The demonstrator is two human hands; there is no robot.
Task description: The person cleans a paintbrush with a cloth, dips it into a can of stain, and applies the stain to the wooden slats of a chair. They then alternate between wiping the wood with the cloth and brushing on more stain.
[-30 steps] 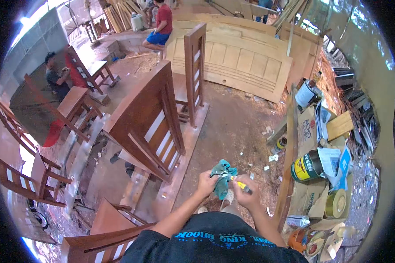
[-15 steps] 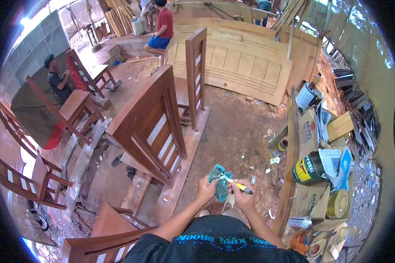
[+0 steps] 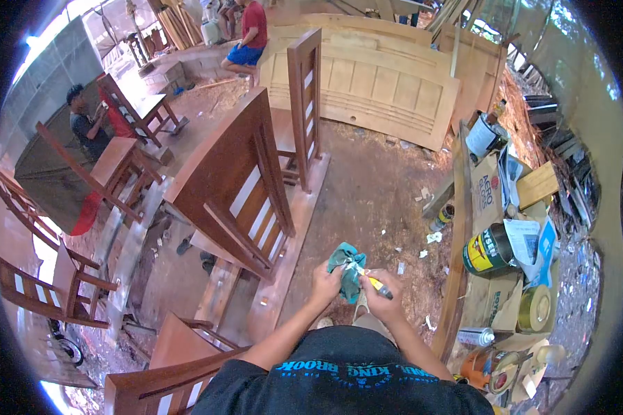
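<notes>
In front of my body, my left hand (image 3: 325,283) is closed around a teal cloth (image 3: 344,259), which bunches above and hangs below the fingers. My right hand (image 3: 383,297) grips a yellow-handled brush (image 3: 378,286) with a dark butt end pointing right and down. The pale head of the brush meets the cloth; part of it is covered by the folds. Left of my hands stands a reddish-brown wooden chair (image 3: 218,173) with a slatted back, on a plank (image 3: 277,294).
At right, a bench (image 3: 452,304) bears a Boysen paint can (image 3: 483,252), an Aero Gloss carton (image 3: 486,190) and a spray can (image 3: 476,337). More chairs (image 3: 121,162) stand at left, near a seated person (image 3: 86,124). Pale door panels (image 3: 374,86) lie ahead; another person (image 3: 253,34) sits beyond.
My view has tipped slightly, so the surroundings sit higher. Both hands stay together, the brush still against the cloth, with the cloth slightly shifted.
</notes>
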